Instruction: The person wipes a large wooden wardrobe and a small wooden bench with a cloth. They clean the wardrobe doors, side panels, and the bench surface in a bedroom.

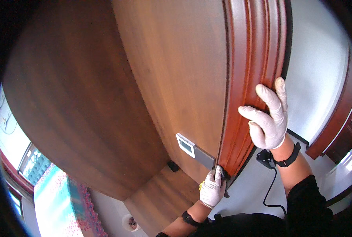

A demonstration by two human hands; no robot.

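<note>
My right hand (267,118), in a white glove, rests with its fingers apart against a glossy reddish-brown moulded wood trim (238,89). Nothing is in it. Lower down, my left hand (213,189), gloved too, curls around a dark object (223,173) at the trim's lower visible part. A scrap of yellow material (201,186) sticks out beside that hand; the fingers hide most of what it holds. Close above is a grey plate (205,157) joined to a white-framed panel with a small screen (185,145), both on the brown wood surface (179,74).
A darker wood panel (84,89) meets that surface at a corner, with a small black object (173,166) low down. A bed with a colourful cover (54,204) and a white bin (130,222) are at left. A black cable (267,198) hangs from a device by my right wrist.
</note>
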